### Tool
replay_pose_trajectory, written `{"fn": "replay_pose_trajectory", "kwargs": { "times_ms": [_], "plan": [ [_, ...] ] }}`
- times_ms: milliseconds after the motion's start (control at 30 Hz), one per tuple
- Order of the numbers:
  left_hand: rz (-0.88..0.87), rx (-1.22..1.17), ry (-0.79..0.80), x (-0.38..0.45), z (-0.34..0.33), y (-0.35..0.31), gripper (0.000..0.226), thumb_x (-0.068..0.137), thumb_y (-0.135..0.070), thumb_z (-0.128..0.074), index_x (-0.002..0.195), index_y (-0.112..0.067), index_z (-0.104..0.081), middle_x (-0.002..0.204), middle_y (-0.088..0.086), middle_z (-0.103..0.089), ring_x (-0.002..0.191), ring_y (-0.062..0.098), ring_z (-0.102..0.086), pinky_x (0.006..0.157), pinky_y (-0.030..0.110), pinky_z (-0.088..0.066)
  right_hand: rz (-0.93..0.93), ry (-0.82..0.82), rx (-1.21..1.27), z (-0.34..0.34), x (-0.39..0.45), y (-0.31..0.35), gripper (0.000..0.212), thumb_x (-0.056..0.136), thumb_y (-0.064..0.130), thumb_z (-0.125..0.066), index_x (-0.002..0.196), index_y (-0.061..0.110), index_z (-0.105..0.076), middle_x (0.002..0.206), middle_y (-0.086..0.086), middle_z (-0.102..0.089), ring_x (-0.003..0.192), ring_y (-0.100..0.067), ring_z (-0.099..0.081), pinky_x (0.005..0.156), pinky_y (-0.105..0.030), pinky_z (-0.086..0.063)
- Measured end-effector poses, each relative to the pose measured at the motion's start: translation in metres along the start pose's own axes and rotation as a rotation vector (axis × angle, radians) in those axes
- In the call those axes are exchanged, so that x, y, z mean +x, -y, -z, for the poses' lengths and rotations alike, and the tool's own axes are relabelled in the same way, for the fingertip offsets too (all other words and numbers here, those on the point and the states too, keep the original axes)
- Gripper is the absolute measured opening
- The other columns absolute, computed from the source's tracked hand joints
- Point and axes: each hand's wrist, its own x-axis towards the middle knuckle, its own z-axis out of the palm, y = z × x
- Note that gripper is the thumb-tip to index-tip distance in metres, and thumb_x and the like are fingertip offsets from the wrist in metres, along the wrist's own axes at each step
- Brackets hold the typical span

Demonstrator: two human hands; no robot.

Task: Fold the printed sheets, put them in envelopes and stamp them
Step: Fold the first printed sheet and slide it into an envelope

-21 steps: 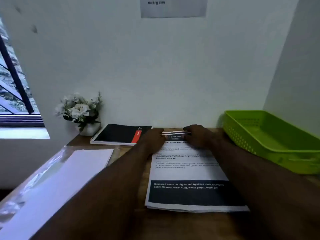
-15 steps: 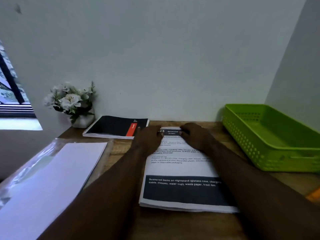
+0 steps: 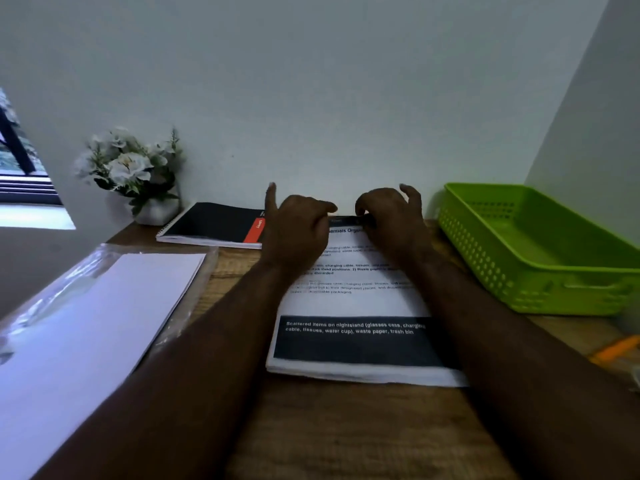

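I judge the job to be at its very beginning. The stack of printed sheets (image 3: pixel 349 306) lies flat on the wooden desk (image 3: pixel 346 427), and I see no crease in the top page: its dark band of white text at the near end is whole and square to me. My left hand (image 3: pixel 294 233) and right hand (image 3: pixel 391 220) both sit at the far edge of that stack. Each looks to be pinching the far edge of the top page between thumb and curled fingers, with one finger of the left hand lifted straight up, though the contact is small and dim and I cannot be sure how many pages are caught. My guess is that I am separating one sheet to begin the first fold.

Left of the stack, apart from it, lies a clear plastic pack of white paper (image 3: pixel 90 323); whether these are the envelopes I cannot tell. Right of the stack stands a green plastic tray (image 3: pixel 540 265), with nothing showing inside it. A black spiral notebook (image 3: pixel 211 223) rests beyond the stack's far left corner. No stamp or stamped envelope shows anywhere, so folding, filling and stamping all remain.
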Motion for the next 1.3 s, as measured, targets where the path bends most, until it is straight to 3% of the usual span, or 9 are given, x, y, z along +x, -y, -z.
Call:
{"fn": "replay_pose_trajectory", "kwargs": {
  "times_ms": [100,167,367,467,600,733,900,1100,1300],
  "plan": [
    [0.112,-0.131,0.225,0.002,0.013,-0.015,0.038,0.082,-0.026,-0.042,0.097,-0.015,-0.076,0.096,0.003,-0.075,0.089,0.022,-0.067,0.09,0.035,-0.048,0.061,0.094,0.014,0.022,-0.011,0.008,0.009,0.078,0.012,-0.06,0.083,0.018,-0.061,0.085,0.0,-0.065,0.09,-0.027,-0.061,0.089,-0.039,-0.036],
    [0.181,-0.119,0.406,0.0,0.013,-0.022,0.034,0.082,-0.028,-0.044,0.091,-0.018,-0.075,0.093,0.001,-0.074,0.089,0.021,-0.066,0.08,0.034,-0.051,0.068,0.211,0.015,0.032,-0.025,0.012,0.006,0.08,0.019,-0.062,0.086,0.019,-0.061,0.092,-0.001,-0.066,0.09,-0.028,-0.061,0.078,-0.037,-0.041],
    [0.244,-0.052,0.601,-0.012,0.0,-0.029,0.029,0.09,-0.019,-0.049,0.109,-0.019,-0.071,0.12,0.005,-0.065,0.113,0.025,-0.058,0.098,0.039,-0.045,-0.124,0.548,0.191,0.029,-0.053,0.016,0.024,0.088,0.043,-0.058,0.101,0.023,-0.063,0.104,0.002,-0.065,0.098,-0.02,-0.059,0.082,-0.031,-0.046],
    [0.227,0.048,0.607,-0.022,-0.012,-0.027,0.031,0.091,-0.021,-0.05,0.116,-0.024,-0.067,0.123,0.005,-0.059,0.119,0.026,-0.052,0.1,0.041,-0.042,-0.183,0.509,0.331,0.022,-0.051,0.012,0.021,0.092,0.033,-0.055,0.103,0.019,-0.067,0.104,-0.001,-0.067,0.097,-0.02,-0.06,0.079,-0.027,-0.042],
    [0.222,0.154,0.626,-0.025,-0.018,-0.023,0.036,0.092,-0.028,-0.046,0.126,-0.029,-0.059,0.129,0.006,-0.052,0.124,0.03,-0.045,0.101,0.044,-0.038,-0.105,0.575,0.219,0.013,-0.036,0.013,0.028,0.095,0.018,-0.049,0.118,0.012,-0.064,0.121,-0.008,-0.063,0.113,-0.024,-0.055,0.089,-0.025,-0.037],
    [0.189,0.197,0.645,-0.028,-0.023,-0.019,0.038,0.094,-0.031,-0.042,0.13,-0.028,-0.054,0.133,0.006,-0.048,0.125,0.03,-0.043,0.101,0.044,-0.036,-0.112,0.624,0.056,0.002,-0.021,0.018,0.031,0.092,0.022,-0.046,0.117,0.02,-0.064,0.126,-0.008,-0.059,0.117,-0.03,-0.053,0.096,-0.038,-0.045],
    [0.169,0.211,0.656,-0.028,-0.029,-0.015,0.041,0.095,-0.03,-0.038,0.136,-0.026,-0.047,0.135,0.005,-0.045,0.124,0.031,-0.042,0.099,0.042,-0.035,-0.156,0.483,0.015,-0.007,-0.035,0.026,0.03,0.093,0.025,-0.044,0.119,0.019,-0.058,0.128,-0.006,-0.052,0.119,-0.032,-0.046,0.095,-0.04,-0.039],
    [0.212,0.201,0.63,-0.025,-0.028,-0.019,0.039,0.094,-0.032,-0.041,0.131,-0.026,-0.05,0.134,0.004,-0.046,0.124,0.03,-0.042,0.1,0.043,-0.034,-0.098,0.414,-0.046,-0.006,-0.032,0.026,0.028,0.093,0.021,-0.043,0.116,0.016,-0.058,0.124,-0.006,-0.056,0.114,-0.032,-0.05,0.091,-0.038,-0.04],
    [0.253,0.168,0.598,-0.026,-0.023,-0.022,0.035,0.091,-0.032,-0.045,0.124,-0.022,-0.055,0.126,0.005,-0.05,0.12,0.028,-0.045,0.101,0.041,-0.036,-0.192,0.435,-0.155,0.005,-0.032,-0.001,0.03,0.086,0.013,-0.046,0.11,0.014,-0.062,0.118,-0.008,-0.063,0.11,-0.029,-0.059,0.089,-0.033,-0.045]
  ]
}}
